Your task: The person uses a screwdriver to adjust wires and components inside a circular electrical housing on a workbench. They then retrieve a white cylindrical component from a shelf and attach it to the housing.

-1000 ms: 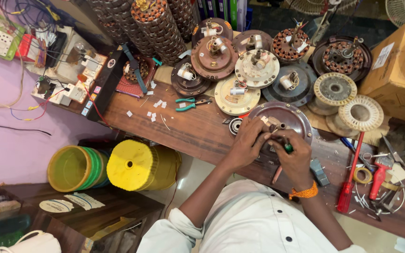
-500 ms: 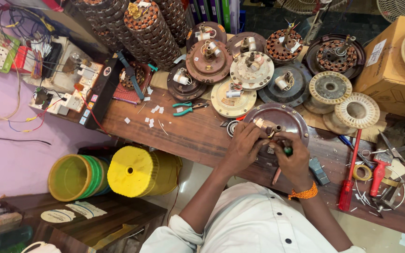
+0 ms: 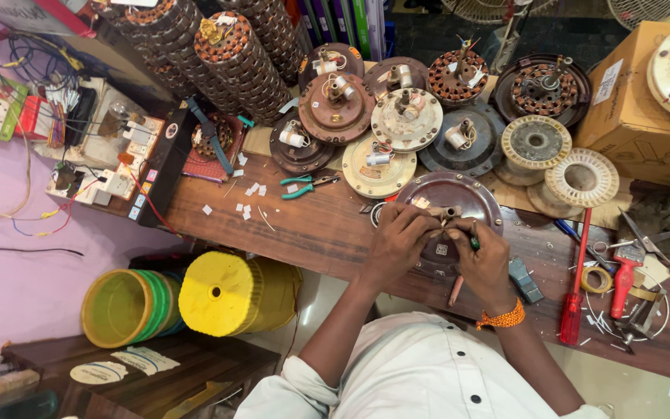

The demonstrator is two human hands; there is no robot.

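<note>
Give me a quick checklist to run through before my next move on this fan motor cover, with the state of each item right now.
1. Both hands on the work: left hand and right hand meet over the brown motor cover: ok.
2. Cover lies flat on the wooden bench: ok.
3. Green-handled tool gripped in right hand: ok.
4. Tool tip seated on the part: cannot tell, fingers hide it.
5. Red screwdriver lies beside the right hand: ok.
6. Green pliers lie apart, left of the cover: ok.
</note>
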